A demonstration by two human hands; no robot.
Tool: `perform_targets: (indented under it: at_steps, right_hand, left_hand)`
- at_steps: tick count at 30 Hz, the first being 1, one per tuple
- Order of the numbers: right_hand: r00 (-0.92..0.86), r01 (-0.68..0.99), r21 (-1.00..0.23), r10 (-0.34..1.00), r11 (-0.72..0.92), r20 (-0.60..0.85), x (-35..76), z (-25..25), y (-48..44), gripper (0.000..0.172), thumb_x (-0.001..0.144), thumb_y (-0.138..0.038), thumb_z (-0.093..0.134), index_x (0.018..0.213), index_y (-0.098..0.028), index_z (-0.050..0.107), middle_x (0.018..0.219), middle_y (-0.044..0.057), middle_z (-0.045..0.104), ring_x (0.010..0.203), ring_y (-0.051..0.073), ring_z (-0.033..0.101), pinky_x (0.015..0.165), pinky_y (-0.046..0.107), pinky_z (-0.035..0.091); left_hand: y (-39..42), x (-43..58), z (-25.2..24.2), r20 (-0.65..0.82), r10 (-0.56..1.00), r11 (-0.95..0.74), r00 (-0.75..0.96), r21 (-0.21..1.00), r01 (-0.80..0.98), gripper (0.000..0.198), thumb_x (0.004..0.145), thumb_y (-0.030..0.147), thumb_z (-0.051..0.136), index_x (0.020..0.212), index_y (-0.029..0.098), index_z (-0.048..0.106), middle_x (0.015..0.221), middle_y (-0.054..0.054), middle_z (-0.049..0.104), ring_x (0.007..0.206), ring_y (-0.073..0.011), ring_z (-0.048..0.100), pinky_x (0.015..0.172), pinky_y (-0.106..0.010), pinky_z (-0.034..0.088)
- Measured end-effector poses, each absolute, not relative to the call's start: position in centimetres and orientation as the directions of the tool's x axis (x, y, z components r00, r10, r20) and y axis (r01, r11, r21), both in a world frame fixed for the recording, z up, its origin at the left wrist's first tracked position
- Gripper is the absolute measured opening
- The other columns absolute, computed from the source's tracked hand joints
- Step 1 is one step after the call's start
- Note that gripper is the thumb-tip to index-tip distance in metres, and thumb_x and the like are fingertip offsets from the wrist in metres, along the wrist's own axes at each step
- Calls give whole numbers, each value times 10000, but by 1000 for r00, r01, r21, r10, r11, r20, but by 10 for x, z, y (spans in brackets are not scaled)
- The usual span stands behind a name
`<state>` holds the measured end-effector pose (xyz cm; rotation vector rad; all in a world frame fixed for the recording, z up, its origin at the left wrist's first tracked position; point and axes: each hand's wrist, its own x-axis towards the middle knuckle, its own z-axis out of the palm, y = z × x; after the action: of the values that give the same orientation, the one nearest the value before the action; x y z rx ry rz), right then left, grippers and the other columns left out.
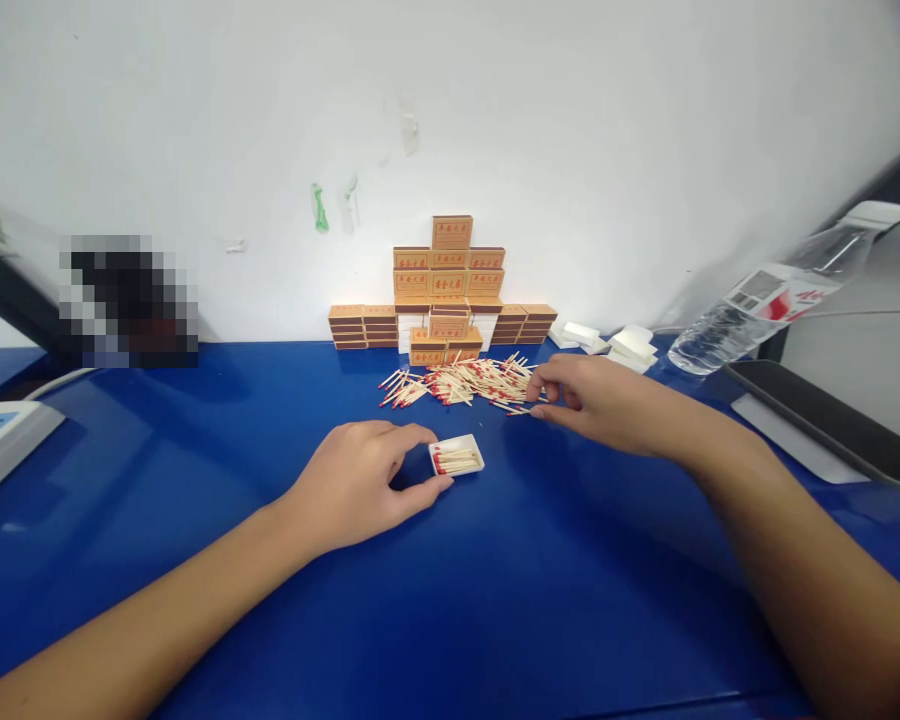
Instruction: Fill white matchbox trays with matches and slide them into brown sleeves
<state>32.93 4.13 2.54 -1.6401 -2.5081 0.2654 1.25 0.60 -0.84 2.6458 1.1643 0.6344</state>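
A small white matchbox tray [477,445], partly filled with red-tipped matches lying side by side, rests on the blue table. My left hand [367,470] grips its left end between thumb and forefinger. Beyond the tray lies a loose pile of matches [484,380]. At the pile's right edge, my right hand [585,395] has thumb and forefinger bent together around a few match ends. How many matches are between them is hidden. Brown matchboxes [450,284] with red print stand stacked behind the pile, near the wall.
White empty trays [631,347] lie right of the stack. A plastic bottle [776,290] leans at the right, beside a dark phone-like slab [832,420]. A white power strip [11,445] sits at the far left. The white wall [270,130] bounds the blue table [450,610].
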Motion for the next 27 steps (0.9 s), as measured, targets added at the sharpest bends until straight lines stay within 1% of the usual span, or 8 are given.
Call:
perform_targets:
  at_steps: [3, 7, 10, 13, 16, 19, 22, 27]
  right_hand:
    - [-393, 892, -270, 917, 363, -64, 330, 20, 45, 170, 931, -338, 607, 930, -194, 697, 930, 79, 704, 793, 199, 604, 699, 313, 431]
    - [-374, 900, -288, 919, 327, -127, 333, 15, 48, 181, 971, -296, 534, 886, -192, 655, 884, 76, 695, 747, 191, 588, 673, 315, 425]
    - [-392, 895, -278, 912, 348, -119, 335, 15, 46, 211, 993, -343, 515, 907, -201, 646, 903, 74, 694, 764, 195, 589, 680, 319, 425]
    - [-407, 882, -299, 908, 364, -96, 334, 18, 42, 223, 992, -380, 518, 932, -207, 645, 895, 68, 694, 752, 191, 587, 667, 314, 422]
    - [-400, 878, -310, 915, 365, -55, 329, 21, 41, 238, 996, -385, 499, 913, -206, 632, 866, 60, 681, 723, 184, 578, 654, 311, 416]
    - [-404, 876, -296, 914, 380, -24, 326, 20, 43, 220, 985, -365, 514, 902, -200, 634, 886, 69, 676, 750, 188, 578, 682, 314, 416]
    - [-408, 880, -292, 911, 374, -64, 325, 17, 45, 212, 978, -359, 536, 887, -196, 636, 905, 81, 675, 771, 195, 574, 702, 320, 418]
    - [-400, 891, -287, 907, 351, -133, 325, 16, 41, 295, 1018, -422, 488, 859, -207, 614, 888, 81, 673, 746, 198, 573, 686, 328, 431]
  left_hand:
    - [6, 12, -8, 295, 743, -670, 601, 333, 664, 304, 944, 480, 687, 1107, 236, 764, 592, 57, 511, 548, -121, 512, 583, -255, 356]
    - [7, 12, -8, 276, 749, -662, 602, 333, 671, 309, 944, 485, 687, 1110, 236, 762, 593, 56, 506, 554, -123, 517, 587, -257, 358]
    - [6, 12, -8, 285, 741, -672, 608, 316, 670, 307, 952, 477, 679, 1122, 234, 757, 608, 51, 514, 565, -126, 522, 599, -261, 371]
    - [5, 12, -8, 284, 737, -676, 614, 309, 669, 309, 955, 479, 676, 1126, 234, 757, 615, 48, 514, 568, -131, 521, 602, -269, 374]
    - [5, 12, -9, 279, 739, -673, 613, 310, 671, 314, 954, 480, 677, 1128, 231, 756, 617, 47, 511, 570, -135, 520, 605, -275, 370]
    - [6, 12, -10, 274, 740, -672, 614, 312, 672, 307, 954, 473, 676, 1127, 232, 755, 614, 48, 506, 569, -137, 520, 602, -274, 362]
    - [6, 12, -9, 274, 742, -670, 612, 311, 674, 300, 953, 473, 681, 1117, 234, 758, 611, 48, 501, 568, -137, 521, 598, -270, 353]
    - [5, 12, -8, 268, 743, -670, 614, 311, 674, 305, 957, 473, 680, 1130, 234, 756, 622, 46, 509, 575, -139, 522, 603, -273, 355]
